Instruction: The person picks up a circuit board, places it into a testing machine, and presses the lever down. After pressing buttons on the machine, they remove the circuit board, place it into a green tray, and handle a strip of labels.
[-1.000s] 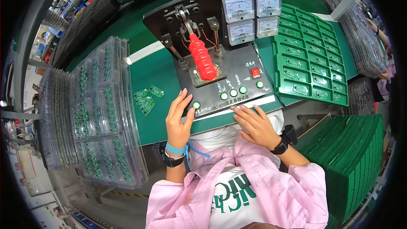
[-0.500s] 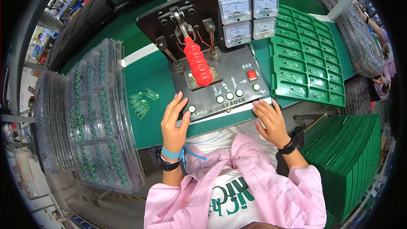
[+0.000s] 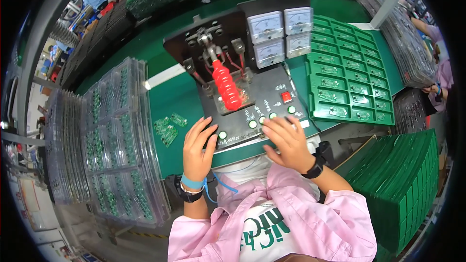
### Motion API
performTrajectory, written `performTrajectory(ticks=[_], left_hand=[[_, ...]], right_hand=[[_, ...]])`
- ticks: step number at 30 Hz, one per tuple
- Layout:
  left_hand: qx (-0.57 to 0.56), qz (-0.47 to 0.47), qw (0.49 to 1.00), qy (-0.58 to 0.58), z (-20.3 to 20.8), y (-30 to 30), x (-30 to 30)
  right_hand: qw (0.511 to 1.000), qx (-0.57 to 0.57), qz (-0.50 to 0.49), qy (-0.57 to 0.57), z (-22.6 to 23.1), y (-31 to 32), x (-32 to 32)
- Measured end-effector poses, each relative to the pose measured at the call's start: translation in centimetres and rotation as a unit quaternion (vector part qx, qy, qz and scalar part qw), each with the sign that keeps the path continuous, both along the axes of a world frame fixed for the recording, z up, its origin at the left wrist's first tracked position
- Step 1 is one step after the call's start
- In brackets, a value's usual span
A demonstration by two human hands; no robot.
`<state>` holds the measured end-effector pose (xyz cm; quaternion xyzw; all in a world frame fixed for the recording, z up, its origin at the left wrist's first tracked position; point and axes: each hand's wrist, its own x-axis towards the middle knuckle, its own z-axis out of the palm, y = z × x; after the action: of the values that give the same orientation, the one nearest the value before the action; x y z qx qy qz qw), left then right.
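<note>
Two bare hands, both loose, nothing grasped: L hand (image 3: 196, 148) by flat black test box's (image 3: 267, 83) front-left corner, R hand (image 3: 286, 139) over its front edge, near green bench's (image 3: 171, 159) front edge. R nearer most round white buttons (image 3: 253, 124), at its fingertips; contact unclear. Beyond, btwn hands: red ribbed handle (image 3: 225, 85), long axis back-left to front-right.
</note>
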<state>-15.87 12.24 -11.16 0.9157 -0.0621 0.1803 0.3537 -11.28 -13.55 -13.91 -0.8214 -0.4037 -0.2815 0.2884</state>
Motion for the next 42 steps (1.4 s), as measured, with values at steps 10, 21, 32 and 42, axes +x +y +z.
performTrajectory(ticks=[10,21,32,42], left_hand=[[0.061,0.012,0.998,-0.012,2.6,0.4,2.6],[0.150,-0.080,0.983,0.076,4.0,1.3,4.2],[0.100,0.091,0.989,-0.052,2.0,1.0,1.7],[0.149,0.267,0.952,-0.010,-4.2,6.9,-1.5]], right_hand=[[0.997,-0.044,-0.012,0.056,-0.8,0.6,0.2],[0.985,-0.085,0.059,0.139,2.9,0.2,1.9],[0.950,0.178,0.253,-0.044,17.4,9.5,14.1],[0.965,-0.214,0.153,-0.012,7.2,4.7,7.5]])
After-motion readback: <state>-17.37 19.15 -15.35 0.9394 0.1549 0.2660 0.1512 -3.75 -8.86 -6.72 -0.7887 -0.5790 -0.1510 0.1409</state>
